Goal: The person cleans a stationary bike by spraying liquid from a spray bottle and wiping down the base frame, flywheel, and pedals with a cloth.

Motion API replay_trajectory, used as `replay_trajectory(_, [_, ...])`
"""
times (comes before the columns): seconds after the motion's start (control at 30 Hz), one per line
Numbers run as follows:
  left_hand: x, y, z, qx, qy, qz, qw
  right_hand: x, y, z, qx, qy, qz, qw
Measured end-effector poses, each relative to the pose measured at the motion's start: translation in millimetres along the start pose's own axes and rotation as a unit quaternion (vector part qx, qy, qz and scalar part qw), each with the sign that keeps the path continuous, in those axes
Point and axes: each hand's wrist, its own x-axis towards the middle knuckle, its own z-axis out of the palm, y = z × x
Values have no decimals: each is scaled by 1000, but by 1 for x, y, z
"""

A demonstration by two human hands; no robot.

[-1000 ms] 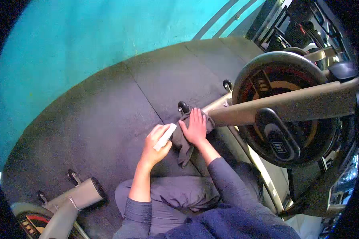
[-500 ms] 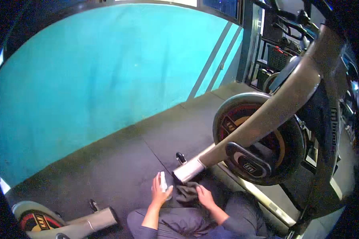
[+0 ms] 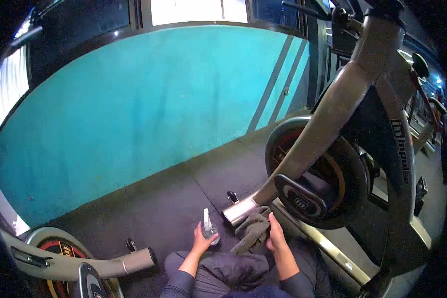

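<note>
A clear spray bottle (image 3: 213, 236) with a white spray head is upright in my left hand (image 3: 200, 242), whose fingers and thumb wrap round its body. On the other side, my right hand (image 3: 277, 235) grips a dark grey cloth (image 3: 254, 232), which hangs in loose folds between my two hands. Just beyond the cloth is the silver end of the exercise bike's (image 3: 241, 210) base bar, and the cloth overlaps it in this view. Both hands are above my lap.
The bike's flywheel (image 3: 342, 184) and pedal crank cover (image 3: 299, 198) rise close on my right. Part of a second exercise bike (image 3: 134, 261) stands at lower left. Dark floor mats (image 3: 169, 193) run up to a turquoise wall (image 3: 149, 104) with windows above.
The view has tilted up and shifted. The cloth has been lifted and spread beside the base bar, with my right hand turned more upright. The bottle stays in my left hand.
</note>
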Motion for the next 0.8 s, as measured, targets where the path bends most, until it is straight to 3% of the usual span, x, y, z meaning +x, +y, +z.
replay_trajectory(0.1, [12,5,5,17,30,9,999,-13,-27,28,12,-35,-10,999])
replay_trajectory(0.17, [14,14,4,34,-30,-25,999,-12,-41,32,15,-56,-20,998])
replay_trajectory(0.23, [6,23,2,33,-28,-20,999,-20,-58,49,12,-41,-75,996])
replay_trajectory(0.3, [-6,28,2,-3,-108,27,994,-23,-68,53,25,-51,-73,996])
replay_trajectory(0.37, [-21,31,8,1,-119,22,993,-31,-71,58,20,-77,-106,991])
replay_trajectory(0.43, [-29,18,15,-44,-201,-14,979,-32,-64,53,12,-81,-96,992])
replay_trajectory(0.47, [-32,11,15,-43,-201,-21,978,-29,-57,48,-9,-86,-97,991])
replay_trajectory(0.53, [-41,12,11,-23,-173,108,979,-32,-53,47,-33,-90,-91,991])
replay_trajectory(0.57, [-47,12,6,-26,-175,102,979,-35,-55,49,-48,-100,-91,990])
replay_trajectory(0.63, [-52,55,-31,175,-201,-14,964,-41,-61,55,-64,-109,-90,988])
replay_trajectory(0.7, [-55,78,-52,151,-114,-42,981,-46,-65,61,-77,-146,-100,981])
replay_trajectory(0.8, [-48,130,-80,91,-41,16,995,-49,-62,66,-82,-172,-90,978])
